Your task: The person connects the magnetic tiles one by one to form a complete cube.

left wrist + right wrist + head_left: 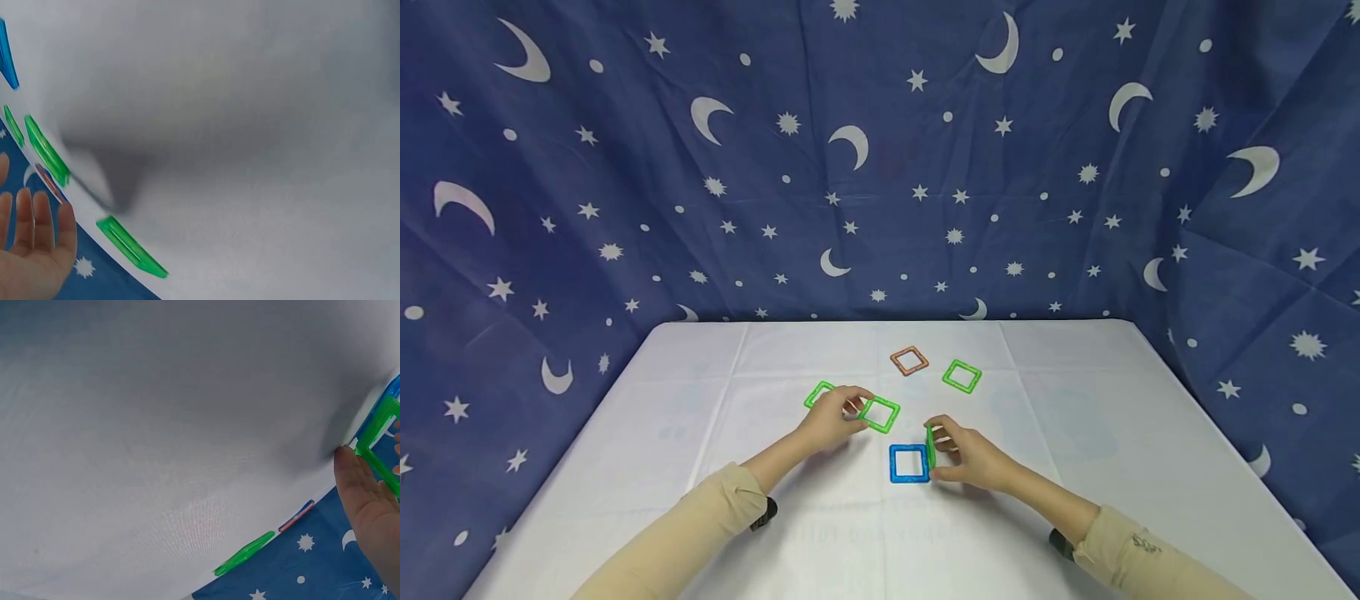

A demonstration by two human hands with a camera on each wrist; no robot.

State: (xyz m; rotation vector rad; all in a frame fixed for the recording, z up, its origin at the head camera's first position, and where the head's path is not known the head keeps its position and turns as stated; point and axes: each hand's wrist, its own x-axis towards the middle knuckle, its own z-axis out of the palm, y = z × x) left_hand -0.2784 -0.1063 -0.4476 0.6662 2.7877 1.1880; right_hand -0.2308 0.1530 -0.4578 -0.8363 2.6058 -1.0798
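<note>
Left of centre in the head view, my left hand [833, 417] pinches a green square magnetic tile [892, 419] by its left edge, slightly tilted. The same tile [47, 150] shows edge-on beyond the fingers in the left wrist view. My right hand [970, 457] grips a second green tile [931, 448], stood upright along the right edge of a blue square tile [909, 479] lying flat. From the right wrist, this green tile [375, 428] is seen between thumb and fingers, the blue one just behind it.
Behind my left hand lies another green tile [813, 393], partly hidden. An orange tile [898, 367] and a green tile [957, 387] lie flat farther back. The white-covered table [790, 550] ends at a blue curtain [910, 250] with moons and stars.
</note>
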